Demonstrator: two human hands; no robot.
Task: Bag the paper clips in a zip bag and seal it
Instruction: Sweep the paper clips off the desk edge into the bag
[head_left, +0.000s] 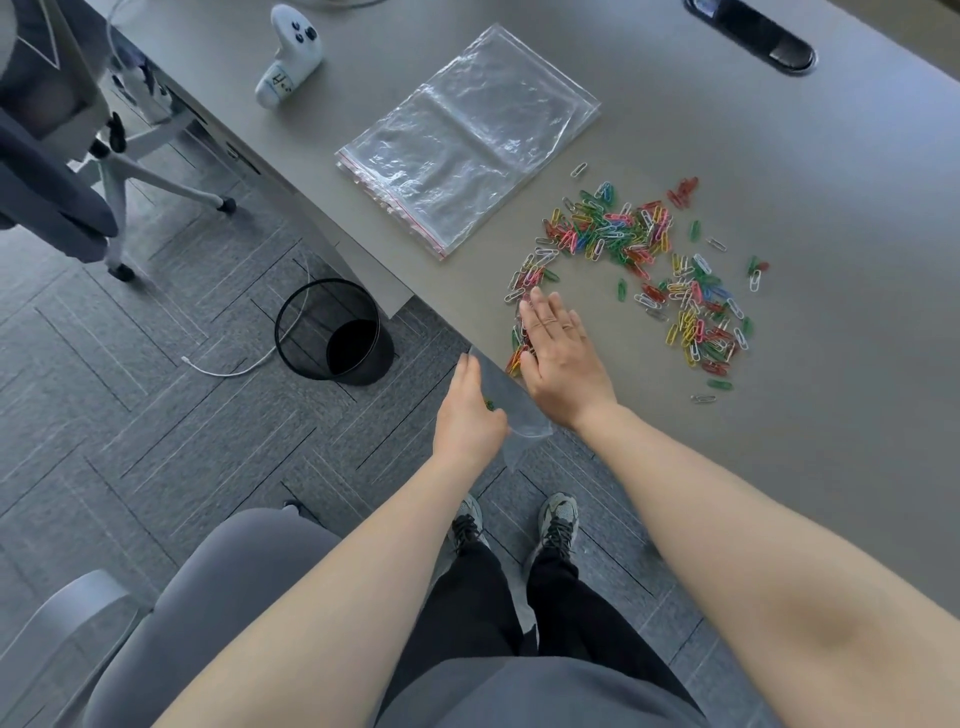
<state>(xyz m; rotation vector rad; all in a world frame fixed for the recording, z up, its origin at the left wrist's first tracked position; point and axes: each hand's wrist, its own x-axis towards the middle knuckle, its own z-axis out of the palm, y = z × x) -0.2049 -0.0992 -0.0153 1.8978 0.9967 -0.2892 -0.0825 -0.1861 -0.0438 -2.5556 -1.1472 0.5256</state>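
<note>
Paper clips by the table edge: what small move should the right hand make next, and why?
Probably sweep the paper clips under the right hand off the table edge into the zip bag. That hand lies flat on the clips at the edge, and the left hand holds the bag just below. Most of the clips still lie loose farther along the table.

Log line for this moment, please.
phase: sweeping clips into bag | left hand: holds zip bag at table edge | right hand: flat on paper clips | seal: not done
</note>
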